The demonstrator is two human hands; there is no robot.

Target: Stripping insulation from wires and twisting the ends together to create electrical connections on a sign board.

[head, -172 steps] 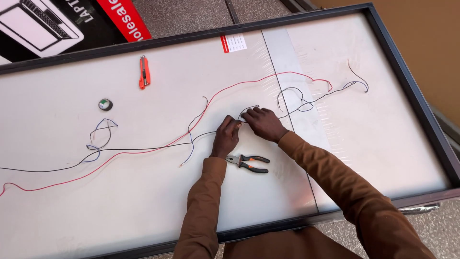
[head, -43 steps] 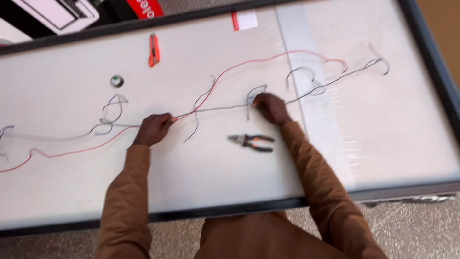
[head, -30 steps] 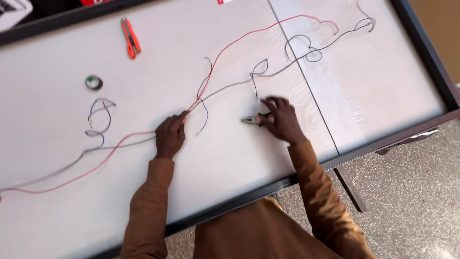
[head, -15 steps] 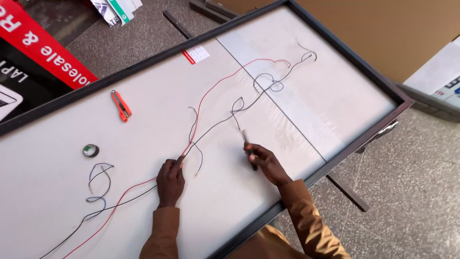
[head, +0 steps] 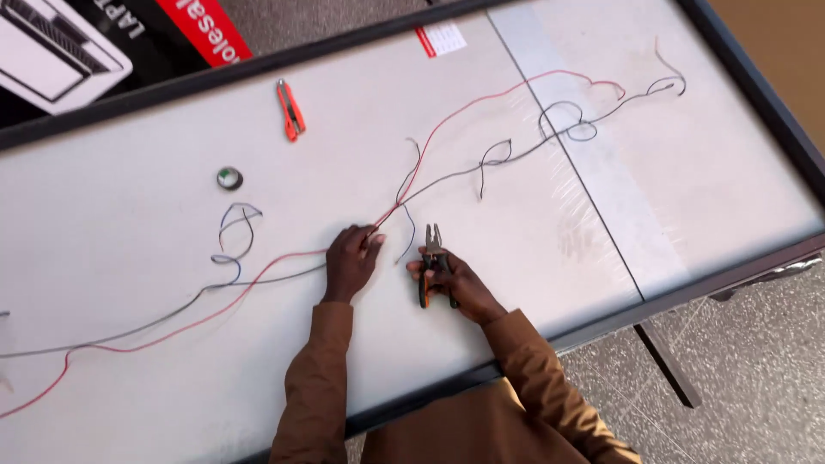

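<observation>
A long red wire (head: pixel 481 105) and a grey wire (head: pixel 455 176) run side by side across a large white panel (head: pixel 129 258). My left hand (head: pixel 351 260) presses down on both wires where they meet near the panel's middle. My right hand (head: pixel 449 279) grips a pair of pliers (head: pixel 433 249) with black and orange handles, jaws pointing away from me, just right of the left hand. A short loose wire end (head: pixel 407 242) curls between the two hands.
An orange utility knife (head: pixel 290 109) lies at the far side of the panel. A small roll of tape (head: pixel 229 179) sits left of the middle. The panel has a dark frame (head: pixel 756 86) and a clear taped strip (head: pixel 593 172). Cardboard boxes (head: pixel 60 51) lie beyond, top left.
My right hand let go of the wire, took the pliers off the panel and brought them toward my left hand. My left hand slid along the wires and stays pressed on them.
</observation>
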